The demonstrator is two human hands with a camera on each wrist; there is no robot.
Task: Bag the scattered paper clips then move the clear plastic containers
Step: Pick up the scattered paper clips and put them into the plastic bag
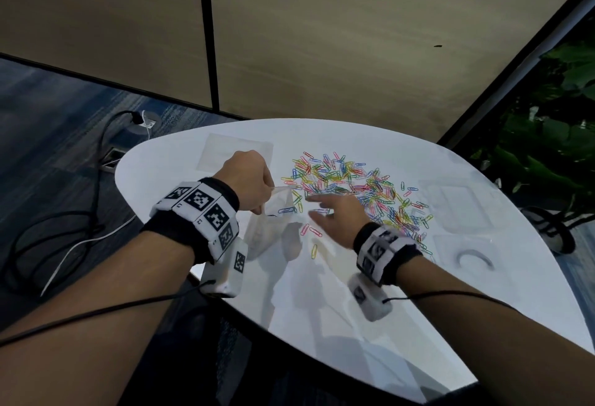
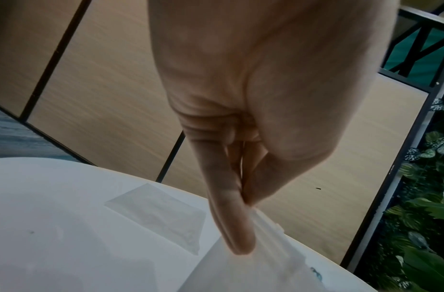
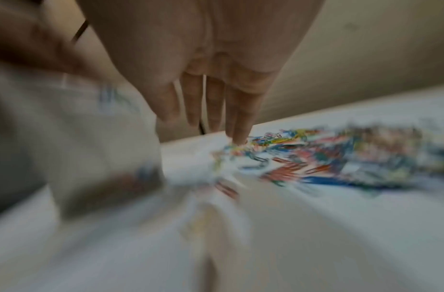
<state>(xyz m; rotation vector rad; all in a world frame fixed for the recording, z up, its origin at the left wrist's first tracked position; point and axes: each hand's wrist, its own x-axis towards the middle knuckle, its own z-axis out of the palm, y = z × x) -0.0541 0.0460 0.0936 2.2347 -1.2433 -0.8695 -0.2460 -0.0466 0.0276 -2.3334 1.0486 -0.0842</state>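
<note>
Several coloured paper clips (image 1: pixel 354 190) lie scattered in a wide pile on the white table (image 1: pixel 322 293). My left hand (image 1: pixel 254 180) pinches the top edge of a clear plastic bag (image 1: pixel 273 222) and holds it upright at the pile's left edge; a few clips show inside it. In the left wrist view the left hand (image 2: pixel 241 199) pinches the bag (image 2: pixel 260 262) between thumb and fingers. My right hand (image 1: pixel 325 209) is spread with straight fingers over the pile's near left edge, next to the bag's mouth. The right wrist view is blurred; its fingertips (image 3: pixel 238 138) touch the paper clips (image 3: pixel 316 162).
Clear plastic containers (image 1: pixel 460 209) and a clear lid (image 1: pixel 467 251) lie at the table's right. A flat clear bag (image 1: pixel 235 151) lies at the far left of the table. Cables (image 1: pixel 64 228) trail on the floor left; plants (image 1: pixel 547 135) stand right.
</note>
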